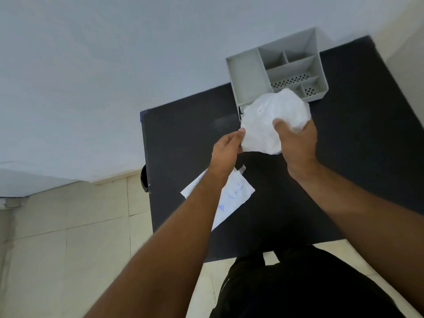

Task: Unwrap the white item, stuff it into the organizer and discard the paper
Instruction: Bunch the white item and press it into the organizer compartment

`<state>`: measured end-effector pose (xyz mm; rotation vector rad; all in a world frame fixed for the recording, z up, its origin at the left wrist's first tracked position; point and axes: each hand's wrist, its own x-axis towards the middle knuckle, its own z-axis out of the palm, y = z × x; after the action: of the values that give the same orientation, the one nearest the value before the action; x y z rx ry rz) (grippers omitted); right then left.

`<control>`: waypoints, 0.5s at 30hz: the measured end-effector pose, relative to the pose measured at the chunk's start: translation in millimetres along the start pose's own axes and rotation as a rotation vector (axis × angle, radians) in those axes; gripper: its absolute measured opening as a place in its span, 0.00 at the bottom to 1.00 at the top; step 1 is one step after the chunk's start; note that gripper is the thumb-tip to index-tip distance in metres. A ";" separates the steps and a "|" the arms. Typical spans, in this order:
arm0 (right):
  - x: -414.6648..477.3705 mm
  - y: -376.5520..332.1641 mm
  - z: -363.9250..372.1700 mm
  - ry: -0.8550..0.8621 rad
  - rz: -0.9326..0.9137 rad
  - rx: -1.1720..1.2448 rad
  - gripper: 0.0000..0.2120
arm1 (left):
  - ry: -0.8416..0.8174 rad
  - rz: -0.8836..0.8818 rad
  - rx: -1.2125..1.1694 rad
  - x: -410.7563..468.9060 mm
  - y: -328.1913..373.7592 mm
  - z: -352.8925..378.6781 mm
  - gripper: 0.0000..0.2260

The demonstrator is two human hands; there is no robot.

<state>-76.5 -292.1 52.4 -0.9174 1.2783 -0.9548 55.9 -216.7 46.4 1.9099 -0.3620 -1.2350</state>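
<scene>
- Holding a crumpled white wad (268, 115) between them, both hands hover above the black desk (358, 161).
- On the right hand (297, 143), the thumb presses on the wad's near face. The other fingers curl round its right side and are hidden behind it.
- On the left hand (226, 150), bent fingertips pinch the wad's left edge.
- The wad is thin, bunched white material; what exactly it is cannot be told.
- Just beyond the hands, a grey organizer (250, 76) stands on the desk. It has one long compartment on the left and smaller ones to the right, two of them with perforated floors.
- The wad overlaps the organizer's near edge in view; whether they touch cannot be told.
- Nearer the person than the hands, a flat white paper wrapper (234, 196) with blue print lies on the desk, partly covered by the left forearm.
- Pale floor tiles (68, 226) show left of the left arm, and a white wall (114, 65) beyond them.
</scene>
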 end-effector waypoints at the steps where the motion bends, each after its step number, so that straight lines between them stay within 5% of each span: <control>1: 0.6 -6.2 1.6 -0.016 0.014 0.029 0.28 | -0.035 -0.041 -0.078 -0.3 4.2 2.4 0.20; 9: 3.0 -25.9 10.5 -0.277 0.279 0.277 0.28 | -0.352 -0.116 -0.620 -9.7 15.0 -3.3 0.29; 15: -7.2 -21.9 22.8 -0.453 0.411 0.218 0.20 | -0.220 0.006 -0.733 -11.0 21.1 -30.2 0.36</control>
<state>-55.5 -292.3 77.1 -0.6197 0.9034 -0.5107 80.4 -208.8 75.0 1.1524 -0.0086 -1.3392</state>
